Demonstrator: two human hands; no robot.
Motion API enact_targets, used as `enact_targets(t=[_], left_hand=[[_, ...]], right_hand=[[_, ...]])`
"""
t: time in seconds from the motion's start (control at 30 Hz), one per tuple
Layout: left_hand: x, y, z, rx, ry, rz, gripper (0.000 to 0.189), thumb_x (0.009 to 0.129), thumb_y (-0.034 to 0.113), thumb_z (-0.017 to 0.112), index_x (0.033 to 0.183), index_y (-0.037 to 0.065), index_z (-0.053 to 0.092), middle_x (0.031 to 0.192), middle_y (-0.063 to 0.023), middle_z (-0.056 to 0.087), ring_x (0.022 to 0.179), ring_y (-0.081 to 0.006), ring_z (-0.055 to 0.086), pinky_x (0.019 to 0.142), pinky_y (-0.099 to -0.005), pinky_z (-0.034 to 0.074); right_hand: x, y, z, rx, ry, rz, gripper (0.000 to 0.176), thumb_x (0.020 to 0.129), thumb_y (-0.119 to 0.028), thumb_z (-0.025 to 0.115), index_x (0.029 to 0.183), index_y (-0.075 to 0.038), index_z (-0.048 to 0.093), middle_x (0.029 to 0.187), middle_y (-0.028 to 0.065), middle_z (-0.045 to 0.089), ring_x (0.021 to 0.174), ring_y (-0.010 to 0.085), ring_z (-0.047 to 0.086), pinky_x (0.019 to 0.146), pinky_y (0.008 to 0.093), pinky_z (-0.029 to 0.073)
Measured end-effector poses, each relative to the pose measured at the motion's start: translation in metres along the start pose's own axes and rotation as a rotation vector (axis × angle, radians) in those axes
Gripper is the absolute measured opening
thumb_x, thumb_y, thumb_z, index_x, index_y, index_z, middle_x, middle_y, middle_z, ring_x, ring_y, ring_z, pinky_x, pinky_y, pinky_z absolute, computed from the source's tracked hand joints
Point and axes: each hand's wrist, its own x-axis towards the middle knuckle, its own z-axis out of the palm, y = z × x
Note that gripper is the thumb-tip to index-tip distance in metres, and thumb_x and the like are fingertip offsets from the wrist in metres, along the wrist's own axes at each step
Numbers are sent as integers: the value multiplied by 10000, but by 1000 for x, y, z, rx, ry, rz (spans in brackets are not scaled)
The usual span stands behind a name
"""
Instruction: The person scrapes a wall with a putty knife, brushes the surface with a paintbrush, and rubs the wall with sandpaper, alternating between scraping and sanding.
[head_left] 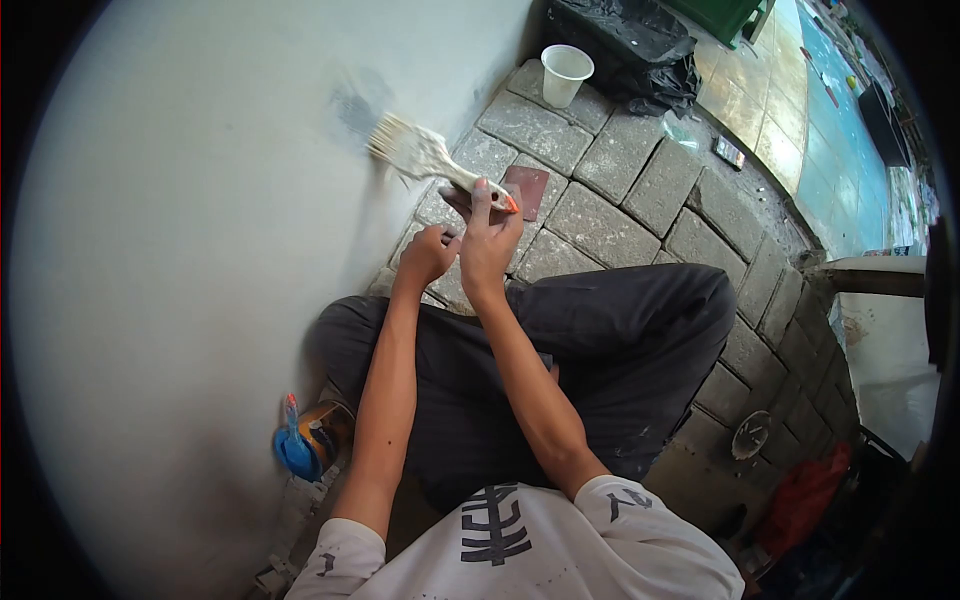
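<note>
My right hand point(488, 235) is closed around the handle of a wide paintbrush point(425, 155), whose white-coated bristles point toward the wall. An orange tip shows at the handle's end. Beside it, my left hand point(428, 257) is curled closed near the wall; I cannot tell whether it holds anything. The pale wall point(220, 200) bears a dark grey patch point(360, 108) just above the bristles. Just beyond my right hand, a reddish-brown sheet like sandpaper point(530, 186) lies on the grey pavers point(590, 222).
A white plastic cup point(566, 76) stands beside a black plastic bag point(640, 55). By the wall near my left knee are an orange-brown container point(328, 428) and a blue item point(296, 452). A small pack point(729, 152) lies on the ground at right.
</note>
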Motion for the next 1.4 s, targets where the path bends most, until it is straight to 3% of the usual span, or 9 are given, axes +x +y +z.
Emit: enact_targets(t=[0.17, 0.2, 0.3, 0.43, 0.57, 0.87, 1.07, 1.27, 1.4], left_hand=[[6, -15, 5, 83, 13, 12, 366, 859, 384, 661, 1059, 82, 709, 1036, -167, 727, 1024, -361, 674, 889, -454, 523], [15, -34, 17, -100, 157, 164, 371, 850, 396, 670, 1047, 84, 712, 1018, -163, 730, 1012, -360, 677, 886, -459, 523], [10, -19, 16, -64, 107, 94, 371, 850, 396, 671, 1045, 83, 712, 1018, -161, 731, 1009, -358, 678, 885, -460, 523], [1, 1, 2, 10, 35, -53, 372, 850, 398, 671, 1041, 81, 711, 1017, -157, 731, 1005, -355, 680, 882, -463, 522], [0, -1, 1, 4, 14, 37, 330, 866, 365, 653, 1030, 84, 711, 1030, -156, 730, 996, -351, 683, 876, -462, 522], [-14, 38, -16, 127, -3, -162, 300, 875, 336, 641, 1038, 97, 717, 1021, -154, 731, 983, -349, 686, 873, -445, 528], [5, -1, 6, 53, 15, -21, 292, 884, 341, 642, 1026, 98, 720, 987, -128, 738, 964, -326, 696, 858, -439, 535], [8, -11, 9, 22, 41, 31, 310, 882, 358, 648, 1031, 95, 717, 1022, -121, 736, 977, -325, 692, 865, -440, 534], [15, -30, 20, 35, 84, 54, 298, 877, 349, 649, 1015, 94, 716, 1033, -128, 730, 979, -338, 686, 863, -448, 532]], right_hand=[[-1, -15, 10, -332, 21, -107, 190, 1029, -150, 557, 967, 19, 497, 899, 139, 680, 826, 143, 690, 693, 268, 533], [-6, -29, 28, -155, -30, -146, 169, 1021, -124, 567, 941, 7, 496, 907, 125, 674, 813, 120, 666, 689, 251, 496], [-21, -75, 67, -151, -101, -263, 156, 1020, -103, 563, 932, 6, 493, 917, 127, 665, 828, 122, 667, 706, 256, 497], [1, -48, 39, 67, -52, -74, 158, 1029, -114, 543, 994, 32, 493, 921, 143, 661, 851, 166, 704, 760, 285, 565], [12, 0, 0, -124, 47, -91, 155, 1028, -115, 546, 984, 24, 496, 928, 137, 667, 842, 192, 717, 751, 282, 568], [7, -56, 45, 59, -65, -94, 204, 1024, -141, 557, 1030, 54, 500, 987, 184, 673, 847, 248, 724, 819, 363, 622], [19, 20, -23, -321, 68, -102, 167, 1023, -126, 561, 966, 25, 514, 921, 136, 683, 801, 191, 717, 726, 285, 580], [1, -61, 36, -39, -94, -84, 220, 1026, -171, 565, 993, 26, 473, 962, 185, 664, 867, 256, 727, 831, 372, 611], [3, -33, 30, -4, -156, -119, 196, 1026, -154, 561, 999, 23, 481, 977, 185, 665, 877, 267, 727, 839, 380, 615]])
